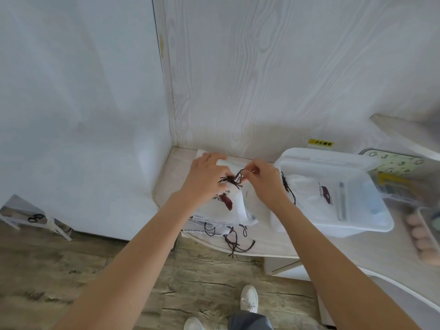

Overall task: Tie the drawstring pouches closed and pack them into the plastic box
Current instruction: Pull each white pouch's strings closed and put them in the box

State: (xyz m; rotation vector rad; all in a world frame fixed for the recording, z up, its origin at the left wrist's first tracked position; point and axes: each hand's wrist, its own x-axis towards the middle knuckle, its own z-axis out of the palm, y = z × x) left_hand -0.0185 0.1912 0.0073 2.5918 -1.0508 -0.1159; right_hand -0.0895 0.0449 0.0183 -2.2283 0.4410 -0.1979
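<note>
Here both hands (234, 178) pinch the dark drawstring (234, 181) atop a pouch (232, 206)

Two hands meet over a stack of pouches (234, 210) on a table (269, 241) set into the corner of two walls, the left hand (206, 176) on the top pouch (232, 198) and the right hand (264, 181) just beside it, pinching the cord (234, 179) at the pouch's neck. To the right of the stack sits a plastic box (333, 225) with another pouch (309, 189) inside, and further right lie more containers (400, 184). Loose cords (235, 241) trail from the lower pouches toward the table's near edge, with the person's shoes (248, 297) on the floor below.
</note>
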